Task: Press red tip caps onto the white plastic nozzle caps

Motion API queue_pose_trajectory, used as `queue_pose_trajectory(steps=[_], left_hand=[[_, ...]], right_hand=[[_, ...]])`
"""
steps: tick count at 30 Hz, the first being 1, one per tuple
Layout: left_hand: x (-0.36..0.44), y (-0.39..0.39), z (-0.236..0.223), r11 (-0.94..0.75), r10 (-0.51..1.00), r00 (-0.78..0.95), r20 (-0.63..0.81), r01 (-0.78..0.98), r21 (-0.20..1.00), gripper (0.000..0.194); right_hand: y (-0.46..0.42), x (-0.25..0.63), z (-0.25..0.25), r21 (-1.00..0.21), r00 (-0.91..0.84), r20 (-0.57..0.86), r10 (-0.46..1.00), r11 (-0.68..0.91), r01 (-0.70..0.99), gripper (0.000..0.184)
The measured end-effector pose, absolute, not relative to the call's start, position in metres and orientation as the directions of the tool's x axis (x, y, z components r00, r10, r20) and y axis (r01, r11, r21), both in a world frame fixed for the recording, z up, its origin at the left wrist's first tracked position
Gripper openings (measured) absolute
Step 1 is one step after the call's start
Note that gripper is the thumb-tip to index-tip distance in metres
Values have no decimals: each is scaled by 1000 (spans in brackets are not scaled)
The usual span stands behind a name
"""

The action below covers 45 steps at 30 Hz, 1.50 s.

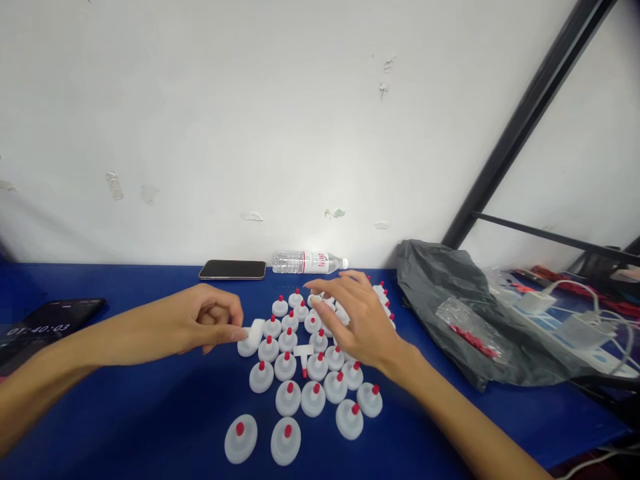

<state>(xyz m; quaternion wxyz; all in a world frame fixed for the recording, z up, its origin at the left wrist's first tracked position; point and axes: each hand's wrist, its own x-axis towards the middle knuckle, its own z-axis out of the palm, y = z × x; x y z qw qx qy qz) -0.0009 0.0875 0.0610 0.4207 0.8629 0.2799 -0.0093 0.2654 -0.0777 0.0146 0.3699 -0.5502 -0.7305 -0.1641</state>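
Several white bottle caps with red tips (314, 397) stand in a cluster on the blue table (140, 413). My left hand (210, 323) is curled at the cluster's left edge and pinches a white cap (251, 337) that lies tilted on its side. My right hand (353, 320) hovers palm down over the far right of the cluster, fingers spread, touching or just above the caps there. One cap (303, 356) lies tipped over in the middle of the group.
A dark phone (233, 269) and a lying plastic water bottle (307, 262) sit by the wall. A second phone showing a timer (43, 329) is at left. A black plastic bag (465, 313) with a small clear packet of red parts, and white chargers (565, 320), lie at right.
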Motion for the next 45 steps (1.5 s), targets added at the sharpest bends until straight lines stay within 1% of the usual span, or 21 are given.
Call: queue_pose_trajectory(steps=[2,5,6,7,8,10,12,15,18,20,21,24,25,26,27,28,29,30,34,38,45], left_hand=[[6,84,53,-502,490,857,-157,425,754,21],[16,77,37,-547,515,857,-20,347,762,26],[18,74,33,-559,518,855,7,333,759,28],[21,70,29,-570,518,855,31,318,758,30],[23,67,26,-579,510,859,49,301,757,31],[25,61,22,-607,495,865,81,277,745,34],[27,56,20,-660,479,871,113,272,700,35],[29,49,20,-753,431,887,166,253,607,40],[30,39,18,-798,388,883,264,179,576,46],[31,36,17,-767,401,868,293,143,626,49],[31,37,17,-712,432,857,280,134,689,52],[25,55,24,-425,579,796,180,106,899,57],[21,66,28,-376,643,745,176,107,920,58],[17,78,31,-376,671,719,184,116,919,58],[13,90,34,-390,694,694,192,138,911,58],[10,101,36,-472,718,659,225,223,853,59],[7,110,36,-550,731,637,245,338,764,60],[6,118,34,-574,733,634,247,382,724,60],[8,127,15,-651,699,680,220,479,590,50],[10,123,-1,-710,663,723,195,525,470,42],[6,130,-10,-751,641,747,173,566,341,32]], right_hand=[[-81,257,13,-138,-201,709,676,413,900,34],[-82,247,7,-102,-272,677,684,454,885,58],[-81,245,5,-90,-290,671,682,462,882,64],[-80,243,3,-77,-306,668,679,472,878,65],[-79,243,1,-60,-324,669,669,483,874,62],[-77,243,-1,-18,-351,686,637,497,867,49],[-76,244,-2,18,-362,713,600,500,866,40],[-75,245,-2,41,-357,745,563,496,868,34],[-73,242,0,53,-360,781,511,519,853,26],[-72,243,4,105,-384,805,452,528,843,23],[-73,245,7,153,-405,811,423,515,843,21],[-75,269,19,287,-433,819,376,385,877,20],[-75,281,22,270,-387,841,378,326,906,20],[-75,294,25,190,-288,863,416,260,947,18],[-75,308,27,67,-143,877,459,178,982,15],[-74,319,29,3,-59,883,465,122,993,14],[-73,329,29,-39,-6,881,473,87,995,16],[-71,337,28,-77,39,873,486,59,995,17],[-65,344,21,-143,108,805,584,14,990,11],[-63,340,18,-184,171,715,678,-53,981,4],[-64,344,24,-187,276,543,793,-207,960,6]])
